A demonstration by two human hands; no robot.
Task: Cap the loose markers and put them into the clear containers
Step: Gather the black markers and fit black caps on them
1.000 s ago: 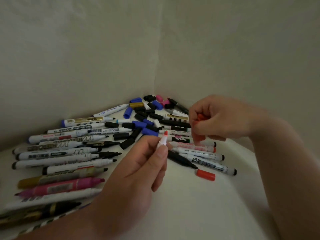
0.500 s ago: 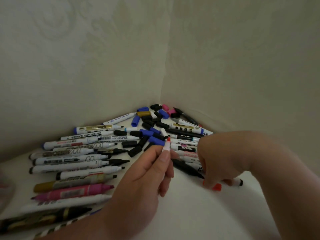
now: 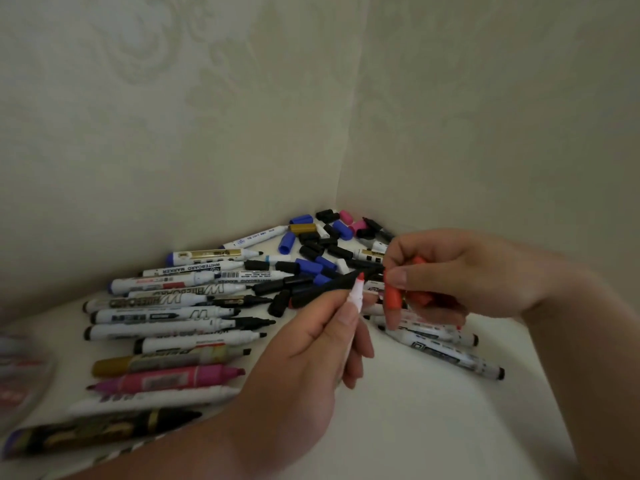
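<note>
The left hand (image 3: 311, 348) gripped a red-tipped marker (image 3: 356, 297) upright, and the right hand (image 3: 450, 275) pinched a red cap (image 3: 393, 297) just beside its tip, not yet on. Many uncapped markers (image 3: 166, 317) and loose caps (image 3: 311, 247) lay on the table (image 3: 433, 410), so nearly all the work seemed left.

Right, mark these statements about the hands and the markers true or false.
1. The left hand holds a marker with a bare red tip. True.
2. The right hand is empty. False: it pinches a red cap.
3. The red cap already sits on the marker's tip. False: it is held beside the tip, not on it.
4. A pink marker lies among the loose markers on the left. True.
</note>
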